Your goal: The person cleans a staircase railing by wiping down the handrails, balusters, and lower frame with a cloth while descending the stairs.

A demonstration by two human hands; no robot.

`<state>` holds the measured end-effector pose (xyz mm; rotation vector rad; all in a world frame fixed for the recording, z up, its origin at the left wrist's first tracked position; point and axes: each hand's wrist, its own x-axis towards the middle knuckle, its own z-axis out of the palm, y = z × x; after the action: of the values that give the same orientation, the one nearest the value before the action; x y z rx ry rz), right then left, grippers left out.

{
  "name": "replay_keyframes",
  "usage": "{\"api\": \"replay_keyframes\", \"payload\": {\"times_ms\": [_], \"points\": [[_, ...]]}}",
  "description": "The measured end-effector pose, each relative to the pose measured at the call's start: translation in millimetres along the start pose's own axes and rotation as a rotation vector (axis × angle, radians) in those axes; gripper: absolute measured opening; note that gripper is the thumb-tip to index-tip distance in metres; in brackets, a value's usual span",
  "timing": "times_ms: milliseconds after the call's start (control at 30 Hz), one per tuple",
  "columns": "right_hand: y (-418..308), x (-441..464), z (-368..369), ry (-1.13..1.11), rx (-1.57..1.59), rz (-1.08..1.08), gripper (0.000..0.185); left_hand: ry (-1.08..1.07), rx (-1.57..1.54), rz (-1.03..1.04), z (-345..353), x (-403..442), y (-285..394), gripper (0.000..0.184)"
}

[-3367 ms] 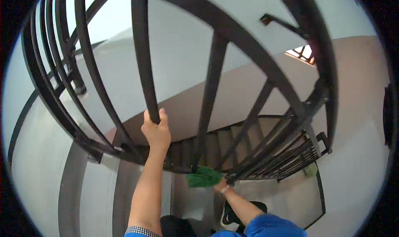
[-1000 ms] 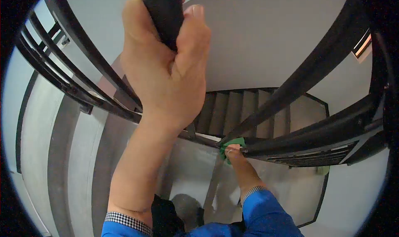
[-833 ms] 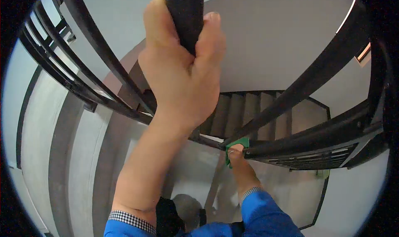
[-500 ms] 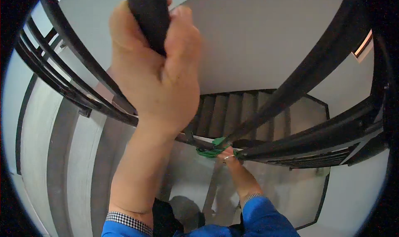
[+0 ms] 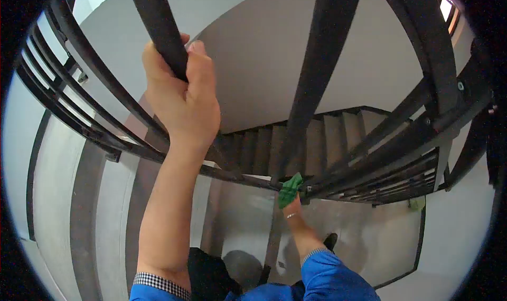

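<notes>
From the head view:
Left hand: wrapped round a dark upright bar.
Right hand: holds the green cloth by the low rail; I can't see the fingers.
Worry: a hard tug could snag the cloth.
In the way: next bar, stairs behind.

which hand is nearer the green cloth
Right. The right hand touches the green cloth, which hides its fingers; the left hand is higher and to the left, wrapped around a railing bar.
</notes>
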<state>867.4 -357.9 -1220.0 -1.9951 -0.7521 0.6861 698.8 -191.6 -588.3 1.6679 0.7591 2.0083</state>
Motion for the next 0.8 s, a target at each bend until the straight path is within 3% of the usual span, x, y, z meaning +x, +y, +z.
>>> {"api": "replay_keyframes", "payload": {"times_ms": [133,200,267,333,400,433,467,633,700,767,800], "points": [[80.3,-65.2,-22.9,-0.377,-0.975,-0.356,0.042,0.033,0.079,0.023,-3.8,0.8,-8.3,0.014],[10.9,-89.6,-86.2,-0.196,-0.005,0.147,0.041,0.033,0.056,-0.013,-10.0,3.3,-9.8,0.015],[25.9,-109.0,-121.8,-0.370,0.388,0.127,0.042,0.042,0.062,-0.045,-13.4,3.9,-10.4,0.016],[-24.9,-125.5,-162.5,-0.317,0.483,0.040,0.041,0.015,0.113,0.018,-14.8,-6.0,-1.1,0.015],[-190.0,-141.7,-226.7,-0.269,0.642,-0.112,0.040,0.008,0.143,0.080,-19.1,-5.9,6.2,0.013],[-285.8,-159.0,-239.1,-0.249,0.719,-0.193,0.039,-0.040,0.080,-0.053,-23.6,-7.4,11.1,0.013],[-322.2,-154.6,-249.7,-0.218,0.713,-0.225,0.039,-0.096,0.022,-0.182,-27.4,-9.6,15.0,0.013],[-452.1,-133.6,-272.6,0.531,-0.178,-0.950,0.025,-0.142,-0.026,-0.157,-45.5,-13.7,7.5,0.012],[-488.2,-101.7,-272.9,0.514,-0.507,-0.719,0.027,-0.175,-0.022,-0.192,-47.7,-12.6,7.2,0.012],[-529.1,-69.3,-257.9,0.757,-0.125,-0.785,0.019,-0.167,-0.035,-0.220,-43.5,-13.3,7.8,0.011],[-531.4,-63.1,-258.8,0.754,-0.128,-0.776,0.019,-0.173,-0.032,-0.228,-42.1,-13.4,6.9,0.011]]}}
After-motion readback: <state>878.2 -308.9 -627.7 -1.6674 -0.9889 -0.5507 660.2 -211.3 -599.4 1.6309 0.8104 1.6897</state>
